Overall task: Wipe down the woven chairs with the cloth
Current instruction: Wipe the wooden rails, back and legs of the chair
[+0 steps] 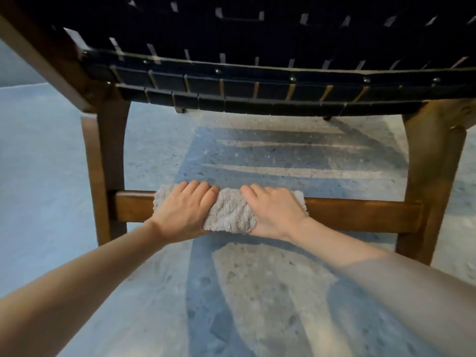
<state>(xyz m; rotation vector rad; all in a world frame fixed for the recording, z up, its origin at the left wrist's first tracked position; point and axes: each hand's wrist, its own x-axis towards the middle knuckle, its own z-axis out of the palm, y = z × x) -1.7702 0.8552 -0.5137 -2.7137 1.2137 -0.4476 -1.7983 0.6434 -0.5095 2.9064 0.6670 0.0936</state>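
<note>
A grey fluffy cloth [231, 212] is wrapped over the low wooden crossbar [360, 215] of a woven chair. My left hand [184, 208] grips the cloth's left part, fingers curled over the top of the bar. My right hand [274, 211] grips the cloth's right part the same way. The two hands lie side by side with a strip of cloth between them. Above them is the chair's seat of dark woven straps [257, 81], seen from below and behind.
Brown wooden legs stand at the left [105, 161] and right [432, 176] ends of the crossbar. A speckled concrete floor [257, 292] lies under the chair, crossed by striped shadows of the seat.
</note>
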